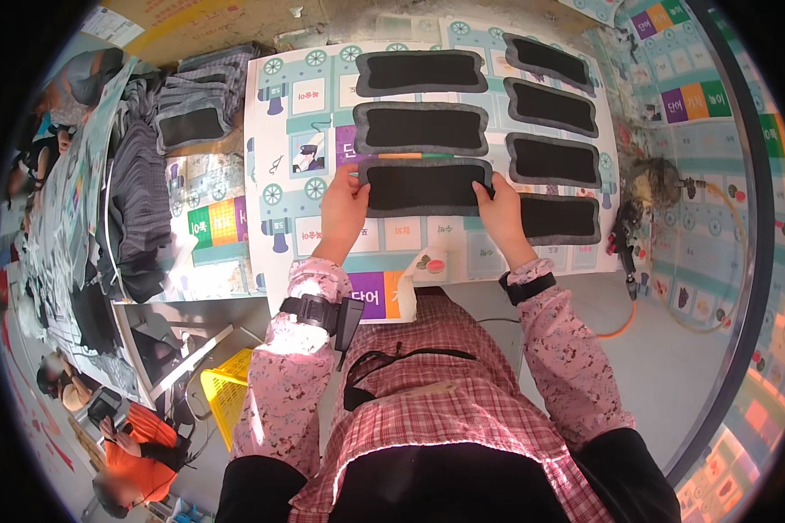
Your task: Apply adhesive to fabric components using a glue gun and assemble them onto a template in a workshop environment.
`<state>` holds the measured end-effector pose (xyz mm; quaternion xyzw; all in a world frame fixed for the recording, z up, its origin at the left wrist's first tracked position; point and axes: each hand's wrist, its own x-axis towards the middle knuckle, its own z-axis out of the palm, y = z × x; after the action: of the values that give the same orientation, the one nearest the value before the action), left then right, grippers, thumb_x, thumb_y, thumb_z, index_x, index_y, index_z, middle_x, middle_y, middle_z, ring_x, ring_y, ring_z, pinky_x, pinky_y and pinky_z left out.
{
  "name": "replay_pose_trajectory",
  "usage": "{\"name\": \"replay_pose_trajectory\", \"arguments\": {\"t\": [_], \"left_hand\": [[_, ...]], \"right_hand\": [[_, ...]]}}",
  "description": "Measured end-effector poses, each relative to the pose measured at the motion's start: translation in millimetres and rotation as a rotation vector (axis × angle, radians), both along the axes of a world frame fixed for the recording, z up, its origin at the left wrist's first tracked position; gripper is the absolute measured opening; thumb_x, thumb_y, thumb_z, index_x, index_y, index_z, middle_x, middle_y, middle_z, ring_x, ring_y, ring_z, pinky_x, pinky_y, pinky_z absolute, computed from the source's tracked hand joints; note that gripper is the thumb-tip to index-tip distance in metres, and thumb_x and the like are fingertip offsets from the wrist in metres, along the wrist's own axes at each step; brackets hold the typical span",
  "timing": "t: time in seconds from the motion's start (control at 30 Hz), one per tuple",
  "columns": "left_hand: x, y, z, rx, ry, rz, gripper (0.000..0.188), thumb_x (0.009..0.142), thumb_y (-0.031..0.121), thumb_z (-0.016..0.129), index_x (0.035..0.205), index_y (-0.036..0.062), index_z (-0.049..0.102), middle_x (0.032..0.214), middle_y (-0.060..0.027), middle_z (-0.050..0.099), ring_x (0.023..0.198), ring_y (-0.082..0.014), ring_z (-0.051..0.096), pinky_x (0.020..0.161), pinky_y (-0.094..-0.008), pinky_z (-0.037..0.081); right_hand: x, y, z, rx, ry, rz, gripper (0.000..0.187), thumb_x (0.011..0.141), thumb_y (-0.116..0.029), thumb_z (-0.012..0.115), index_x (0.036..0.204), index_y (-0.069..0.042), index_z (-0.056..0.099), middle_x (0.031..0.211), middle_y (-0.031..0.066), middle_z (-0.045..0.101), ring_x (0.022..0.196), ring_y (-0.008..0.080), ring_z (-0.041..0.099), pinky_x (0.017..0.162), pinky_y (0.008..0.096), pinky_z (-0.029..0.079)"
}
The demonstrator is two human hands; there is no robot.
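Note:
A black rectangular fabric panel with a grey scalloped border (423,187) lies on the printed sheet (310,222) covering the table before me. My left hand (345,209) pinches its left end, and my right hand (499,213) has thumb and fingers closed on its right end. Beyond it in the same column lie two similar panels, the middle one (420,127) and the far one (423,71). Several more form a column to the right, among them the nearest panel (558,218), close to my right hand and partly hidden by it.
Left on the table are a heap of grey striped fabric (139,192) and a stack topped by a bordered panel (190,127). A hand-held tool with a hose (621,242) hangs at the table's right edge. Low left are a yellow basket (227,392) and a person in orange (139,453).

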<state>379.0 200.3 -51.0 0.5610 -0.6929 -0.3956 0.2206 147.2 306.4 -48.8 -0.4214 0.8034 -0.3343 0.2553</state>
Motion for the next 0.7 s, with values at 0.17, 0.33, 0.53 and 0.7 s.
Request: {"name": "replay_pose_trajectory", "arguments": {"t": [0.17,0.33,0.53,0.7], "left_hand": [[13,0,-16,-0.233,-0.105,-0.061,0.038,0.077,0.004,0.060,0.111,0.0029,0.044,0.090,-0.0161,0.058,0.081,-0.0344,0.059,0.070,-0.0428,0.048],[9,-3,-12,-0.312,-0.371,0.012,0.045,0.073,0.011,0.067,0.111,0.0055,0.044,0.100,-0.0159,0.053,0.088,-0.0356,0.057,0.072,-0.0444,0.047],[154,-120,-38,-0.750,-0.070,0.219,0.035,0.075,0.017,0.068,0.103,0.0025,0.052,0.094,-0.0149,0.053,0.091,-0.0330,0.051,0.080,-0.0408,0.041],[124,-179,23,-0.624,-0.446,0.420,0.061,0.068,0.029,0.075,0.112,-0.0015,0.046,0.110,-0.0186,0.048,0.103,-0.0350,0.047,0.091,-0.0395,0.039]], "right_hand": [[27,-8,19,-0.063,0.537,0.160,0.044,0.080,-0.007,0.057,0.122,-0.004,0.044,0.128,0.0188,0.041,0.109,0.0352,0.046,0.087,0.0409,0.040],[28,3,2,-0.070,0.589,0.541,0.043,0.083,-0.010,0.054,0.125,-0.001,0.044,0.129,0.0157,0.043,0.120,0.0324,0.040,0.099,0.0400,0.033],[57,-12,36,-0.273,0.400,0.435,0.043,0.082,-0.011,0.058,0.121,0.001,0.045,0.126,0.0165,0.044,0.117,0.0331,0.042,0.096,0.0409,0.035],[53,0,50,-0.206,0.335,0.367,0.043,0.083,-0.006,0.056,0.124,0.001,0.042,0.125,0.0177,0.044,0.115,0.0347,0.043,0.097,0.0399,0.035]]}}
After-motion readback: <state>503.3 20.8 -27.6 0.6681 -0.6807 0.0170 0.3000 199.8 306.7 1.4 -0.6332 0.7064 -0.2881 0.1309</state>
